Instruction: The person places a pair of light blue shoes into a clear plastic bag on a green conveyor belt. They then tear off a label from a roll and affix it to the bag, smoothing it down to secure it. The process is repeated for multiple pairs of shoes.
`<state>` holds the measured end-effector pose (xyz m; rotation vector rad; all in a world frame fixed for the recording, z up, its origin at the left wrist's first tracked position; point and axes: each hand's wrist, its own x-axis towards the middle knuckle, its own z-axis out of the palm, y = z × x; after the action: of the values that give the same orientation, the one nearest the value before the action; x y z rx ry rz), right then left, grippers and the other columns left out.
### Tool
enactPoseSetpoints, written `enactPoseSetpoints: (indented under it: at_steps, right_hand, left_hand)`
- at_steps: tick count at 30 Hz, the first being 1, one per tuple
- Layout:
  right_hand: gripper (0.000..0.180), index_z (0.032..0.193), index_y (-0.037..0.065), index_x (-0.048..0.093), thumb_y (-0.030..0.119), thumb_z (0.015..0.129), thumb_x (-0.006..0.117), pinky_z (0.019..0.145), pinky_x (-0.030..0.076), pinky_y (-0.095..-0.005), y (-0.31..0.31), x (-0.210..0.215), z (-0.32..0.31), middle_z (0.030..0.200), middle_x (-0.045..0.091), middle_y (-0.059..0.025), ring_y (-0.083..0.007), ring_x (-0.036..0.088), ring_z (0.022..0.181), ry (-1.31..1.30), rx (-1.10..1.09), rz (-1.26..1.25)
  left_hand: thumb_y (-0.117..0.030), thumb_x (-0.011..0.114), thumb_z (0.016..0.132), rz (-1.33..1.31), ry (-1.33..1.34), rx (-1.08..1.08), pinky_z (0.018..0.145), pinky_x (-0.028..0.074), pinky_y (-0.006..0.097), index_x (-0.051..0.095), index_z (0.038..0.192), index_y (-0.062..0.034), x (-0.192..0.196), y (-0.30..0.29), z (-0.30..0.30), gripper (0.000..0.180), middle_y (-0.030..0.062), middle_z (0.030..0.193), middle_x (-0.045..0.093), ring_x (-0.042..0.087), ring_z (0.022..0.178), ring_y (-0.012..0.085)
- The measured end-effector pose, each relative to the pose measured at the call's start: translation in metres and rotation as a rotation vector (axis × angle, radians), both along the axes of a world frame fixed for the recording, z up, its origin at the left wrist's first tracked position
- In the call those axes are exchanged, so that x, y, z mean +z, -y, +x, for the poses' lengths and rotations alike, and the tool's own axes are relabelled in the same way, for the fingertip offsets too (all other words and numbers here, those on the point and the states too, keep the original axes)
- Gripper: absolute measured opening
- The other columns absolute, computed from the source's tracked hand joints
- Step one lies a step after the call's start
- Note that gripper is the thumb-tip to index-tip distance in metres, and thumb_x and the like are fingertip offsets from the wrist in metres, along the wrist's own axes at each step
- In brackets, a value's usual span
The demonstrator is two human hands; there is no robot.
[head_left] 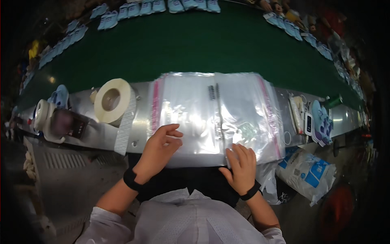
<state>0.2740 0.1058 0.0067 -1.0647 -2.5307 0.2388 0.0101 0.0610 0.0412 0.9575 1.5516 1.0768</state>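
Note:
Two side-by-side stacks of clear plastic bags lie in front of me, the left stack [187, 110] with a pink strip down its outer edge and the right stack [245, 107] with a pink strip on its far right side. My left hand [162, 144] hovers over the near left corner of the left stack, fingers loosely bent and apart, holding nothing. At the near edge of the right stack, my right hand [242, 166] rests its stretched fingertips on or just above the plastic; whether they touch it I cannot tell. Both wrists wear black bands.
A roll of white labels [115, 101] stands left on the metal ledge [140, 110], its strip hanging forward. Further left is a white-rimmed container [44, 120]. A light blue shoe [321, 122] and a small white device [308, 124] sit right. Shoes line the green belt's [195, 44] far side.

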Motion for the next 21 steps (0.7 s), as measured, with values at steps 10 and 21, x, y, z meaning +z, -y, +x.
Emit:
enactPoseSetpoints:
  at_steps: [10,21]
  right_hand:
    - [0.022,0.094,0.002,0.062,0.012,0.074,0.064,0.084,0.043,-0.0441,0.027,0.032,-0.081,0.106,0.057,-0.0139,-0.0341,0.053,0.099,-0.273,0.329,-0.133]
    - [0.014,0.091,0.004,0.065,0.007,0.077,0.065,0.073,0.05,-0.0349,0.057,0.009,-0.177,0.092,0.063,-0.0101,-0.0265,0.062,0.085,-0.26,0.665,-0.582]
  left_hand:
    - [-0.015,0.062,0.086,-0.028,-0.268,0.702,0.09,0.04,0.029,0.051,0.114,0.0006,-0.089,0.152,-0.114,0.034,0.0112,0.11,0.055,0.051,0.106,0.0204]
    - [-0.025,0.073,0.073,-0.064,-0.637,0.42,0.092,0.038,0.043,0.054,0.106,0.0031,-0.124,0.146,-0.132,0.047,0.02,0.105,0.053,0.047,0.105,0.038]
